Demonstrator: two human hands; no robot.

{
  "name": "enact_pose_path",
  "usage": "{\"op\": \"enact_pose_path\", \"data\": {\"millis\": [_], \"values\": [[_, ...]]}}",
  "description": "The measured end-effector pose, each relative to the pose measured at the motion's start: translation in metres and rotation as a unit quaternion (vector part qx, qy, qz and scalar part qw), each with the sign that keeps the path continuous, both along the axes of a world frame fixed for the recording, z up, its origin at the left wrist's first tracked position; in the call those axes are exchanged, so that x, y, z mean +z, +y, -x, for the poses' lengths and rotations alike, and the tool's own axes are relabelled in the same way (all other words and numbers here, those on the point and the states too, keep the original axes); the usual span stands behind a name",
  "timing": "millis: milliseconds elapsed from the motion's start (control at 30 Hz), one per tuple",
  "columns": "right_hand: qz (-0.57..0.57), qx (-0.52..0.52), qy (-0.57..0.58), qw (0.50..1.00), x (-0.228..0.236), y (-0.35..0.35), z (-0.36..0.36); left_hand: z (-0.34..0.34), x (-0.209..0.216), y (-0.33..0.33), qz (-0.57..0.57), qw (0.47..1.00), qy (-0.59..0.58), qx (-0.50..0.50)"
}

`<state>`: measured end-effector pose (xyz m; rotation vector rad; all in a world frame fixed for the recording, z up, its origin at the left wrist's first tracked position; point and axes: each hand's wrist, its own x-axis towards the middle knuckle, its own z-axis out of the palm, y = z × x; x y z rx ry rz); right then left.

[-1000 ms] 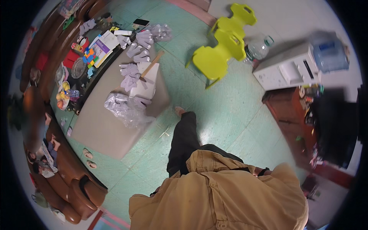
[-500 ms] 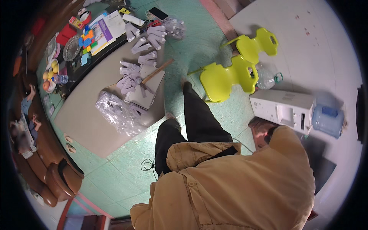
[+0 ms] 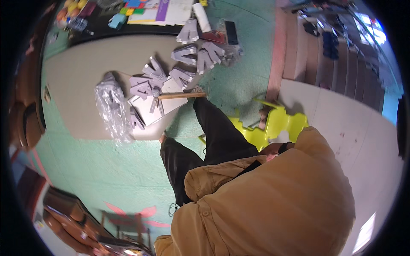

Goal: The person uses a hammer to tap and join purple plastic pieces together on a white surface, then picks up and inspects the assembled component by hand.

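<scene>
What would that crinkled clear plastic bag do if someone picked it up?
The clear plastic bag would probably sag and crumple, since its film looks thin and wrinkled. Its glossy shine suggests it may feel slippery. The weight likely sits toward the far end, where greyish pieces show.

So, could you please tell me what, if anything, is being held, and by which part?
That cannot be told: the right hand shows only partly beside the tan shirt, its grip unclear, and the left hand is out of view.

Hammer (image 3: 183, 96) lies left of chairs (image 3: 278, 123), seemingly on box (image 3: 171, 103).
</scene>
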<state>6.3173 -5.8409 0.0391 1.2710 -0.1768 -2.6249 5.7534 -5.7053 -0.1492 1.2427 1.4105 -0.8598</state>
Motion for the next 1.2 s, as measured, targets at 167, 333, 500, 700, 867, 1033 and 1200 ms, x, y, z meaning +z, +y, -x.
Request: {"op": "enact_pose_path", "data": {"millis": [167,333,500,700,867,1033,1200], "values": [[-0.022,0.137,-0.024,0.990,-0.018,0.036,-0.033,-0.029,0.014,-0.068,0.012,0.993,0.018,0.117],[-0.076,0.291,-0.096,0.949,-0.058,0.030,-0.036,-0.034,0.006,-0.129,0.035,0.981,0.028,0.190],[-0.120,0.417,-0.165,0.886,-0.092,-0.003,-0.033,-0.024,-0.005,-0.187,0.046,0.968,0.042,0.244],[-0.112,0.481,-0.239,0.836,-0.132,-0.048,-0.050,-0.017,-0.035,-0.242,0.068,0.957,0.051,0.277],[-0.063,0.496,-0.294,0.814,-0.162,-0.091,-0.104,-0.016,-0.060,-0.281,0.077,0.948,0.060,0.303],[-0.042,0.606,-0.298,0.736,-0.206,-0.114,-0.165,-0.022,-0.090,-0.315,0.079,0.941,0.076,0.319],[-0.122,0.651,-0.287,0.692,-0.303,-0.113,-0.188,-0.034,-0.120,-0.343,0.085,0.932,0.093,0.339]]}}
